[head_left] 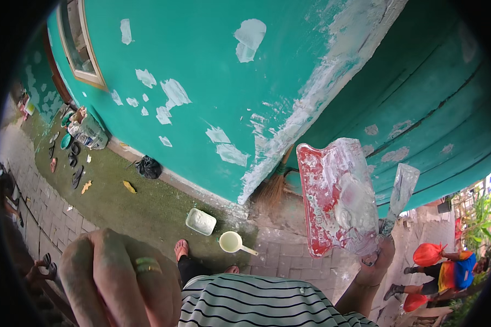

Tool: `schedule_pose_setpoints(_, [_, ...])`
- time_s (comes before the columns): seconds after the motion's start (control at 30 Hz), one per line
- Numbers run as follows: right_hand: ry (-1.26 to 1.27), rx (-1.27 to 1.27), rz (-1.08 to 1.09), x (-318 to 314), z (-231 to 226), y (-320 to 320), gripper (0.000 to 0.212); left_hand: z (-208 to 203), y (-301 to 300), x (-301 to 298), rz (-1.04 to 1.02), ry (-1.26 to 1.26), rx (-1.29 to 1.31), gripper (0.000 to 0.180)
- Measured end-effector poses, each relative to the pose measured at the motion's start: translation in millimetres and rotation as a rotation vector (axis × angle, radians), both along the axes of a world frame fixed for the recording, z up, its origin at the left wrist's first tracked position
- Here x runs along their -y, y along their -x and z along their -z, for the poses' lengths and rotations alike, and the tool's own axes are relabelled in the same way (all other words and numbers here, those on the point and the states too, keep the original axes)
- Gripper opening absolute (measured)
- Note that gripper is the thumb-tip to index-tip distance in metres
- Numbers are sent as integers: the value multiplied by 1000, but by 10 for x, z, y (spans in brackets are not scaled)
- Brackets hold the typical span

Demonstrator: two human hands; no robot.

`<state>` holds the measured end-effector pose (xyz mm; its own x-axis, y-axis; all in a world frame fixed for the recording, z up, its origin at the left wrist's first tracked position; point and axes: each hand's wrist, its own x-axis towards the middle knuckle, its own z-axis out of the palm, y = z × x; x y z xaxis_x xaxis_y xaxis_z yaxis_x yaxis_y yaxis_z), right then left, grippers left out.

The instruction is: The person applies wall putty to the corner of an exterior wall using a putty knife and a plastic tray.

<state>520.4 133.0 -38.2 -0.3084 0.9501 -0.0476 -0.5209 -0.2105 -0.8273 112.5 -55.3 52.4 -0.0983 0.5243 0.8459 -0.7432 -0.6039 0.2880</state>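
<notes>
My left hand (114, 278) is raised close in front of me at the lower left, its fingers curled inward and a ring on one of them. Whatever lies inside those fingers is hidden. On the right, my right hand (384, 255) grips a red plastering tray (317, 201) smeared with white putty, together with a putty knife (405, 185) whose blade is coated white. Both point up toward the green wall (202, 65), which has white putty patches. A thick white band of putty (333, 82) runs along the wall's corner.
By my feet are a white tub (201, 222) of pale material and a cream dipper (231, 242). A broom (273, 191) leans at the corner. A black bag (148, 167), a sack (87, 129) and sandals (77, 177) lie leftward. A person (455, 272) carrying red bags is at right.
</notes>
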Motion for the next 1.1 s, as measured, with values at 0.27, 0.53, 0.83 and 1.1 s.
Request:
schedule_pose_setpoints(0.27, [-17,56,203,173,-38,-23,39,-299,-320,-56,404,-199,-30,13])
schedule_pose_setpoints(0.53, [-23,32,183,203,-34,-46,42,-430,-398,47,-8,-83,-351,4])
schedule_pose_setpoints(0.83, [-49,-26,83,237,-50,-135,41,-405,-549,2,-132,-136,-337,11])
schedule_pose_setpoints(1.1, [-9,-176,-96,165,162,-518,44,-444,-584,-146,-161,-252,-417,12])
